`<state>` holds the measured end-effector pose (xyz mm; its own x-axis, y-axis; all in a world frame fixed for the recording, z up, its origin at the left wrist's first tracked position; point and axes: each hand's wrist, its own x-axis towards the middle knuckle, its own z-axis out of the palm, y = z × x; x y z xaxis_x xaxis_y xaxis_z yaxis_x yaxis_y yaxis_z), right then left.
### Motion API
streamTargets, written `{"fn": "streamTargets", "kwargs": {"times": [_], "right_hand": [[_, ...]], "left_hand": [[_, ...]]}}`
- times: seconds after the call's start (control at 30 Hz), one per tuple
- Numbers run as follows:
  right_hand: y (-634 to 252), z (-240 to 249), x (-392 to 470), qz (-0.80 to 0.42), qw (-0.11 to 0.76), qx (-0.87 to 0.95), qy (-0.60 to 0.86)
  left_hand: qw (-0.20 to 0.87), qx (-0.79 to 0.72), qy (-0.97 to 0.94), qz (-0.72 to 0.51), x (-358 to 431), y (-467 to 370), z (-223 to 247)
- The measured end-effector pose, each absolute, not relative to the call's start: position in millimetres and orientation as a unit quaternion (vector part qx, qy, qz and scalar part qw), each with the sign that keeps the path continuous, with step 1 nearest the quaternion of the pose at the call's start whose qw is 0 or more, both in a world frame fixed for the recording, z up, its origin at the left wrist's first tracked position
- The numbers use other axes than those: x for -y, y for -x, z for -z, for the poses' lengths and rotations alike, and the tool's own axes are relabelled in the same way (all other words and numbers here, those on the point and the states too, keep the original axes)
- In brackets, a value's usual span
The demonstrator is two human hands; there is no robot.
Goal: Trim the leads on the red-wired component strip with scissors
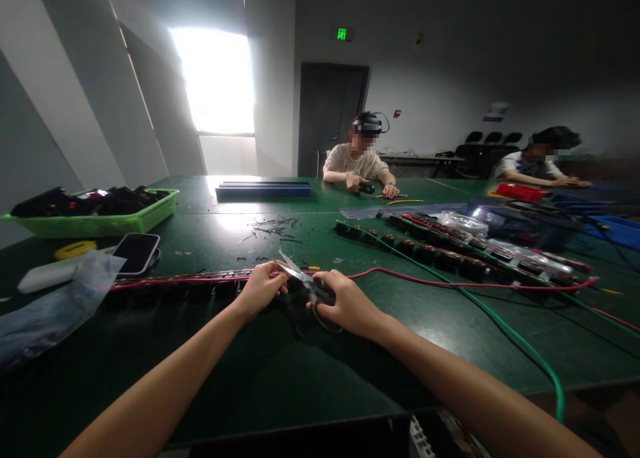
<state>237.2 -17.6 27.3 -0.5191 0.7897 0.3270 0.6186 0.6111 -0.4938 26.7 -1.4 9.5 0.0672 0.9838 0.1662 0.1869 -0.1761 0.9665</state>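
Note:
My right hand (345, 305) is wrapped round a pair of scissors (300, 278). Their blades are parted and point up and left, close to my left fingertips. My left hand (261, 289) is closed at the right end of a long black wired strip (200, 286), which lies across the table with copper-coloured wires along it. What exactly the left fingertips pinch is partly hidden. A red wire (380, 270) runs along the strip, past both hands and on to the right. Beyond my hands lies a scatter of thin dark offcuts (274, 229).
More wired strips (425, 248) and a green wire (500, 318) lie to the right. At left are a green basket (150, 221) of black parts, a phone (136, 253) and a plastic bag (65, 311). Blue bars (263, 191) lie ahead. Two people sit across the table.

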Motion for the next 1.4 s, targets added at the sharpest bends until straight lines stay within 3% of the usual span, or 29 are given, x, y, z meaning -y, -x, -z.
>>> {"fn": "streamTargets", "kwargs": {"times": [0.57, 0.93, 1.4], "right_hand": [[-237, -28, 17, -0.155, 0.269, 0.851, 0.423], [-240, -29, 10, -0.174, 0.334, 0.825, 0.422], [-238, -20, 10, -0.162, 0.340, 0.842, 0.387]], "left_hand": [[0.403, -0.487, -0.613, -0.474, 2, -27, -11], [0.402, -0.484, -0.620, -0.470, 3, -27, -13], [0.401, -0.486, -0.606, -0.486, 2, -27, -11]]}}
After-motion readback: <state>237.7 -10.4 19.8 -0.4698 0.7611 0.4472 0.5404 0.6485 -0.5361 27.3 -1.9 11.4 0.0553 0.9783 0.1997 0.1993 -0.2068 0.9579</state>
